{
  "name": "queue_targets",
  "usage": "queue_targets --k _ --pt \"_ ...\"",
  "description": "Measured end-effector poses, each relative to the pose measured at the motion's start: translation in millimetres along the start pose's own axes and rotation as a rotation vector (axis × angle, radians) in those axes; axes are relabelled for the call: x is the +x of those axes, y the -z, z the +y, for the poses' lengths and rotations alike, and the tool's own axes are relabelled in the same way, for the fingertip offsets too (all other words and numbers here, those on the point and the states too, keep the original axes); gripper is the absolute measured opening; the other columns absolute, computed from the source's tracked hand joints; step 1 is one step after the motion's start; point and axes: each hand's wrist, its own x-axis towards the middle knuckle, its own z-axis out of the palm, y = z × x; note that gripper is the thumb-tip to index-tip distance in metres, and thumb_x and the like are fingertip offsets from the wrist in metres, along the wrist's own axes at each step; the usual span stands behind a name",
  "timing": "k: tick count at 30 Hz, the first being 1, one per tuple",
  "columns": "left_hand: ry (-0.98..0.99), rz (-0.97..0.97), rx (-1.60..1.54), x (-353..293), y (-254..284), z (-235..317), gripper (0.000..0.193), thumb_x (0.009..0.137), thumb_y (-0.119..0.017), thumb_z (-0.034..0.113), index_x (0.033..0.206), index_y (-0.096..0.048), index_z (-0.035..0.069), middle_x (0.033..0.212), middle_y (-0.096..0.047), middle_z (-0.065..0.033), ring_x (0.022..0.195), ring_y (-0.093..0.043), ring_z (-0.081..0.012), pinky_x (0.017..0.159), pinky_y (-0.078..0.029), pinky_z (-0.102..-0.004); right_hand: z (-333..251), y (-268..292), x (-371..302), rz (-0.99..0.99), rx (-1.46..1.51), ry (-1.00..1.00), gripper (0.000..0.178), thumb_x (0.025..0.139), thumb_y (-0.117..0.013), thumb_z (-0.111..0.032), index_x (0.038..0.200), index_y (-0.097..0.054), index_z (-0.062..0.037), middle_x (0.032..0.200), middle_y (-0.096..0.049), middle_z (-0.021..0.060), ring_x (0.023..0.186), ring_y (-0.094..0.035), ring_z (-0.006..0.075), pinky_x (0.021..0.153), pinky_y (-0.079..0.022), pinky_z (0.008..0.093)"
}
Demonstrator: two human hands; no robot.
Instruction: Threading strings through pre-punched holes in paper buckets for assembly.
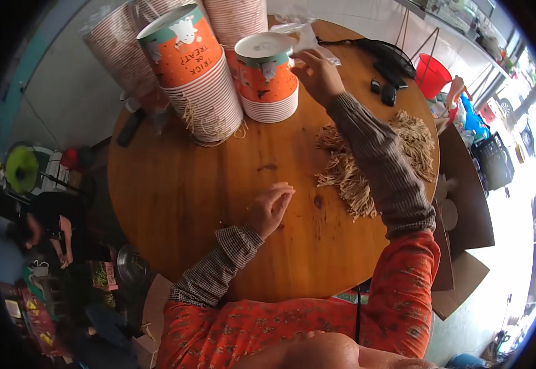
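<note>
My right hand (320, 77) reaches to the right side of a short stack of orange paper tubs (266, 77). Its fingers are bent and apart at the green edge of the top tub; whether they touch it is hard to tell. The tubs stand upside down, nested, with white rims below. Over the bare wood in front of me, my left hand (269, 209) is loosely curved and holds nothing I can see. Left of the short stack stands a taller stack of the same tubs (189, 74), with thin tan cords (203, 126) hanging against its lower part.
Bundles of tan twisted cord (354, 169) lie on the round wooden table (218, 203), under my right forearm. Wrapped tub stacks (120, 49) stand at the back. Small black items (389, 92) and clear plastic (308, 40) lie at back right. Another person (59, 227) is at far left.
</note>
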Motion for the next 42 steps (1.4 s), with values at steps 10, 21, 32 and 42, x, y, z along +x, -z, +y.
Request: queue_targets --k 10,21,32,42 --pt "-0.196 0.079 0.339 123.4 20.7 -78.3 0.052 0.083 -0.063 0.003 0.13 -0.042 -0.003 0.137 -0.042 -0.018 0.124 -0.045 -0.0347 0.103 -0.041 -0.0382 -4.1 -37.9 49.0 -0.129 -0.243 -0.007 0.024 0.082 -0.067 -0.021 0.1 -0.066 -0.0054 0.102 -0.064 0.0112 0.094 -0.062 0.0325 0.082 -0.049 0.0403" --pt "-0.219 0.08 0.531 144.7 15.3 -104.3 0.061 0.084 -0.06 0.005 0.139 -0.035 -0.002 0.138 -0.039 -0.0151 0.13 -0.041 -0.031 0.108 -0.038 -0.0374 -2.5 -42.1 44.9 -0.024 -0.176 0.016 0.02 0.079 -0.069 -0.017 0.094 -0.068 -0.0044 0.099 -0.062 0.0112 0.091 -0.063 0.0304 0.08 -0.05 0.0379" --pt "-0.314 0.06 0.585 153.5 13.7 -91.8 0.051 0.083 -0.059 0.004 0.131 -0.043 -0.002 0.128 -0.044 -0.015 0.12 -0.047 -0.0313 0.102 -0.042 -0.0405 -25.8 -29.0 49.6 -0.088 -0.25 -0.13 0.021 0.076 -0.071 -0.023 0.085 -0.067 -0.0046 0.088 -0.061 0.011 0.085 -0.062 0.0303 0.074 -0.048 0.0397" --pt "-0.239 0.107 0.482 151.5 9.4 -92.8 0.054 0.082 -0.058 -0.001 0.134 -0.041 0.002 0.131 -0.042 -0.0158 0.118 -0.048 -0.0353 0.098 -0.044 -0.042 -29.9 -28.2 54.8 -0.087 -0.289 -0.151 0.023 0.075 -0.073 -0.024 0.085 -0.068 -0.004 0.089 -0.062 0.0111 0.088 -0.062 0.0301 0.077 -0.048 0.0408"
